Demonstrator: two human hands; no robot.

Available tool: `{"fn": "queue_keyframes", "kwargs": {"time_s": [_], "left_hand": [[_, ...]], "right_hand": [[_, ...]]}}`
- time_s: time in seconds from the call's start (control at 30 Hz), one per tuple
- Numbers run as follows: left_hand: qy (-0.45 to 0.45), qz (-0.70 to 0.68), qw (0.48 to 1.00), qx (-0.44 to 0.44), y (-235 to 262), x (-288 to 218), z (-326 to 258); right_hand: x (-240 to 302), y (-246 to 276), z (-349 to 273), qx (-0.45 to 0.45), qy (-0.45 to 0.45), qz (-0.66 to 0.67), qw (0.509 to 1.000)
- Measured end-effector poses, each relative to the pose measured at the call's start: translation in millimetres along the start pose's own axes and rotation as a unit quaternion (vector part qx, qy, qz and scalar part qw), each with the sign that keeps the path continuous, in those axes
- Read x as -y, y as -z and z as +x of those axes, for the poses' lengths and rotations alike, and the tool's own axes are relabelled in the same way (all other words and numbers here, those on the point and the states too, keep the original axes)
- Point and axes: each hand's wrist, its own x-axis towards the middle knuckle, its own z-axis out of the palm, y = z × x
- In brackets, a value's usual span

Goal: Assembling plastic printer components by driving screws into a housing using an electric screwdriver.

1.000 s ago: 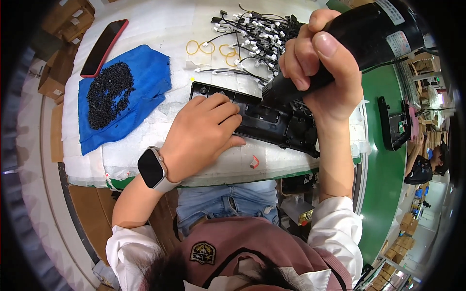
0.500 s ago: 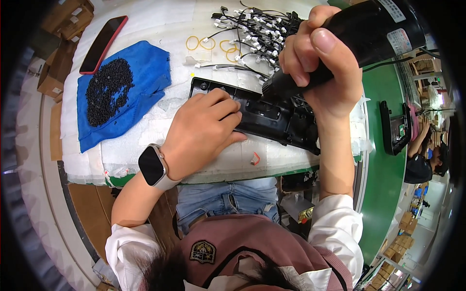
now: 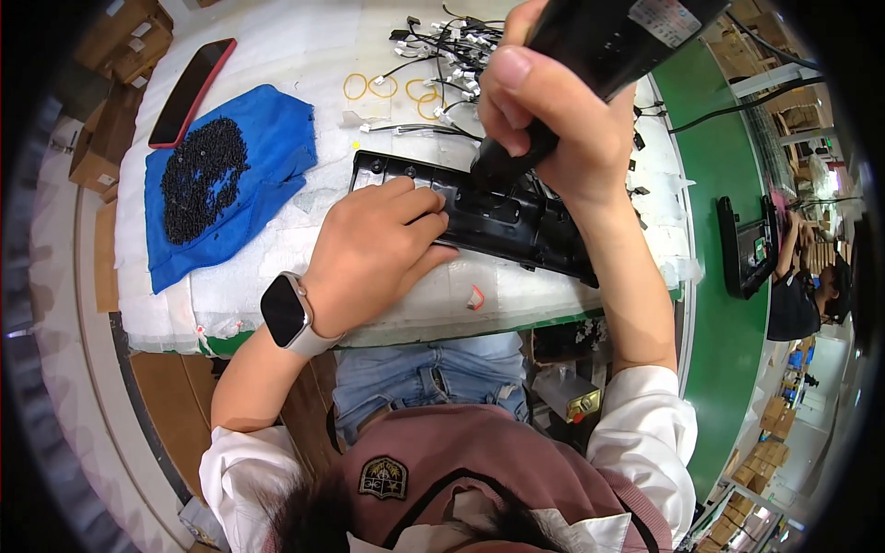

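Right hand [image 3: 553,129] clenched round smooth black power screwdriver [image 3: 608,46], left hand [image 3: 373,253] flat on ribbed black plastic panel [image 3: 516,217].

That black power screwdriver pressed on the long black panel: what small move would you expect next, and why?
Probably lift the power screwdriver and shift along the black plastic panel. The right hand holds its tip down on the panel, the left hand pins the panel flat, and a pile of black screws waits on the blue cloth.

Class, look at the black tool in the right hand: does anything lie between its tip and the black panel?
Nothing visible does. The right hand presses the black tool onto the black panel; the left hand steadies it alongside.
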Motion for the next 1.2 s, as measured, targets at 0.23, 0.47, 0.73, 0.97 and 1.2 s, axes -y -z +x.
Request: {"fn": "queue_keyframes", "kwargs": {"time_s": [0.23,0.47,0.73,0.97,1.2], "left_hand": [[-0.024,0.014,0.999,-0.020,1,-3,4],[-0.057,0.071,0.995,-0.046,7,-10,9],[-0.032,0.192,0.938,-0.288,55,15,73],[0.214,0.199,0.899,-0.325,102,70,88],[0.177,-0.167,0.928,-0.284,98,76,40]], "right_hand": [[-4,1,-2,0.010,0.012,-0.064,0.998],[47,47,-25,0.047,0.123,0.280,0.951],[117,99,-90,0.048,0.235,0.232,0.943],[91,101,-124,-0.230,0.017,-0.155,0.961],[43,145,-121,-0.287,-0.142,-0.525,0.789]]}}
